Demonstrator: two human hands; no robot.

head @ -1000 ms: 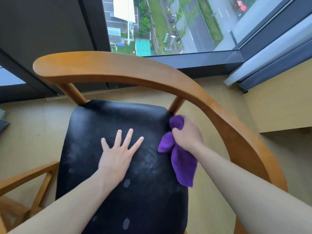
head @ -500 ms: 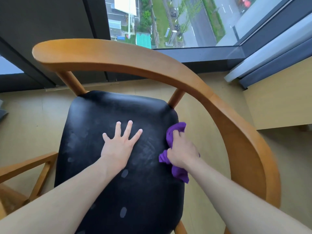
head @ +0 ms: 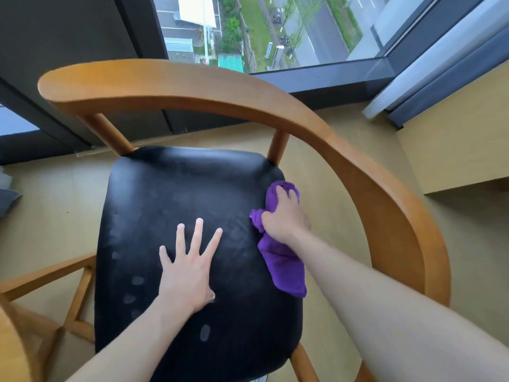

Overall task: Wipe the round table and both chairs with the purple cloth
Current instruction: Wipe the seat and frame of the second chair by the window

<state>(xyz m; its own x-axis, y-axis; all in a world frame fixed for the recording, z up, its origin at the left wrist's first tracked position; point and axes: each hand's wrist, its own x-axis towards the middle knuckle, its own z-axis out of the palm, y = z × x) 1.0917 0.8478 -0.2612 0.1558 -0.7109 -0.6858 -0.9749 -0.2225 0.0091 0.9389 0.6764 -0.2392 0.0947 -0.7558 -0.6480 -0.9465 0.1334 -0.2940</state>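
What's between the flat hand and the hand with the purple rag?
Only bare black padded chair seat, smudged with pale wipe marks. The head view shows nothing lying between the spread left hand and the right hand gripping the purple cloth.

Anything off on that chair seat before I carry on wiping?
Nothing damaged or askew. The black seat shows pale oval smudges along its left and near parts, away from the purple cloth in the right hand. The left hand rests flat mid-seat.
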